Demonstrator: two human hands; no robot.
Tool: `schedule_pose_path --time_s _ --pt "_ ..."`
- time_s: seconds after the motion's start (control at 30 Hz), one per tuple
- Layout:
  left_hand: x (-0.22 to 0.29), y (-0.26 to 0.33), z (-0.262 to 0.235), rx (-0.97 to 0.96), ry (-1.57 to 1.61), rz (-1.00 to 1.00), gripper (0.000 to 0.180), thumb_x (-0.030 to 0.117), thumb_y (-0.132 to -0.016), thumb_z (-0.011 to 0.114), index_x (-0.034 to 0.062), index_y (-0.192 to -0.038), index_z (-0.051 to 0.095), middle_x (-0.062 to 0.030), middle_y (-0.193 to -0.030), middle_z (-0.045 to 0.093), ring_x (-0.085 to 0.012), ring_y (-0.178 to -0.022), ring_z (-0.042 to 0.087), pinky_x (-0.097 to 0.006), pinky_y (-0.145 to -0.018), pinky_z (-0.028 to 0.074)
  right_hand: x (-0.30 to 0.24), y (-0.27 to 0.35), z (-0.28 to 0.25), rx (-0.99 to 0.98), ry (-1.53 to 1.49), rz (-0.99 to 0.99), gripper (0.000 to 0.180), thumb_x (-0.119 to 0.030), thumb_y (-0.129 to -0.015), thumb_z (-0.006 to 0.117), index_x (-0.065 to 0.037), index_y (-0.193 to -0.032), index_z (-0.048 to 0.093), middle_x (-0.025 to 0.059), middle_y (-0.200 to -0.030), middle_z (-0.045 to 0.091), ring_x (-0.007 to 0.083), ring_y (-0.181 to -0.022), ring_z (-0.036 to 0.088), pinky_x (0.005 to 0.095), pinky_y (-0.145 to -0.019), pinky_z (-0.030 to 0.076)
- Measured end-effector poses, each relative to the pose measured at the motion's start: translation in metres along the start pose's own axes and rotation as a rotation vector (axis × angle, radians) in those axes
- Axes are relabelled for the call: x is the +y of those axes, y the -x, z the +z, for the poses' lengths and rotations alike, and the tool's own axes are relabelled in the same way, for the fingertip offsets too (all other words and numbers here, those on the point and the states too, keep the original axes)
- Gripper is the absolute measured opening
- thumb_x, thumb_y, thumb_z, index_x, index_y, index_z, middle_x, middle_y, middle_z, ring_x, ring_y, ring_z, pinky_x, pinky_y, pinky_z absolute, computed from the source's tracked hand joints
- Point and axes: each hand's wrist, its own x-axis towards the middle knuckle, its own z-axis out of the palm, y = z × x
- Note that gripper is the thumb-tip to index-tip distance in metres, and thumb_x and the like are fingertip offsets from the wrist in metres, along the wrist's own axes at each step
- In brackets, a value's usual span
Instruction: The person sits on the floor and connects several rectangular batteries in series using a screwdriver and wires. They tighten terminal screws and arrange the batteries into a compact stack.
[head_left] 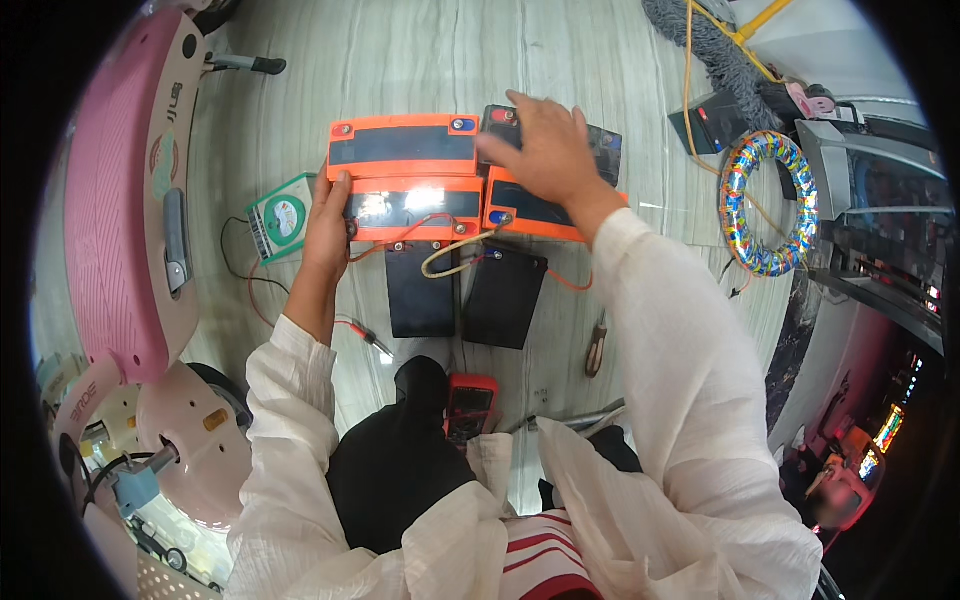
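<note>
On the floor, orange-cased batteries with dark tops stand close together: a rear battery (400, 148), a front-left battery (412, 206) and a front-right battery (525, 203). My left hand (326, 225) grips the left end of the rear one, thumb on top near the seam. Fingers spread, my right hand (548, 150) is over a black battery (604, 150) at the back right, its thumb by the rear orange battery's right end. It partly hides the black battery. A beige looped cable (440, 272) and red wires lie at the front terminals.
Two black batteries (420, 300) stand nearer me. A green-and-white meter (280, 218) is at left, a red multimeter (470, 402) at my feet. A screwdriver (596, 345) and soldering-iron-like probe (372, 340) lie around. A colourful wrapped ring (768, 204) is right, a pink scooter (120, 190) left.
</note>
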Motion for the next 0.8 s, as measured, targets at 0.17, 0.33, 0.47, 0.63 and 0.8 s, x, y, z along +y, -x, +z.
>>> schedule_pose_path --time_s 0.17,0.33,0.47,0.63,0.8 --pt "0.008 0.002 -0.001 -0.029 0.095 -0.087 0.051 0.031 -0.102 0.047 0.0079 -0.147 0.037 -0.0083 -0.136 0.051 -0.0168 -0.119 0.053 -0.029 -0.101 0.044 -0.017 -0.01 -0.007 -0.154 -0.102 0.087 0.061 -0.054 -0.078 0.066 -0.004 -0.114 0.064 0.0149 -0.109 0.063 0.0325 -0.108 0.053 0.0464 -0.102 0.03" --pt "0.011 0.01 0.0 -0.036 0.051 -0.064 0.054 0.03 -0.102 0.046 0.0085 -0.15 0.033 -0.0065 -0.136 0.051 -0.0152 -0.118 0.052 -0.027 -0.097 0.044 -0.013 -0.006 -0.006 -0.161 -0.121 0.028 0.051 -0.046 -0.079 0.066 -0.007 -0.111 0.063 0.0098 -0.102 0.064 0.0294 -0.103 0.053 0.0449 -0.102 0.029" --pt "0.009 0.011 -0.001 -0.051 -0.022 -0.052 0.055 0.033 -0.102 0.045 0.0064 -0.15 0.032 -0.0061 -0.137 0.051 -0.0157 -0.121 0.05 -0.028 -0.099 0.042 -0.008 -0.002 -0.007 -0.178 -0.149 -0.032 0.052 -0.047 -0.083 0.063 -0.006 -0.116 0.062 0.0121 -0.11 0.063 0.0305 -0.109 0.053 0.0495 -0.104 0.028" --pt "0.005 -0.01 -0.025 -0.169 0.076 -0.047 0.053 0.041 -0.104 0.042 0.0063 -0.144 0.041 -0.0057 -0.137 0.052 -0.0161 -0.119 0.055 -0.03 -0.101 0.044 0.025 0.025 -0.042 0.067 -0.292 0.179 0.062 -0.044 -0.092 0.057 0.003 -0.132 0.05 0.0234 -0.134 0.052 0.0375 -0.129 0.044 0.0489 -0.112 0.026" --pt "0.018 -0.01 0.006 -0.037 0.063 -0.155 0.06 0.051 -0.1 0.047 0.0059 -0.139 0.048 -0.006 -0.133 0.057 -0.0166 -0.116 0.057 -0.03 -0.097 0.048 0.094 0.118 -0.034 0.092 -1.272 0.954 0.057 -0.039 -0.104 0.042 0.007 -0.138 0.045 0.0171 -0.136 0.053 0.0278 -0.128 0.048 0.0371 -0.107 0.036"
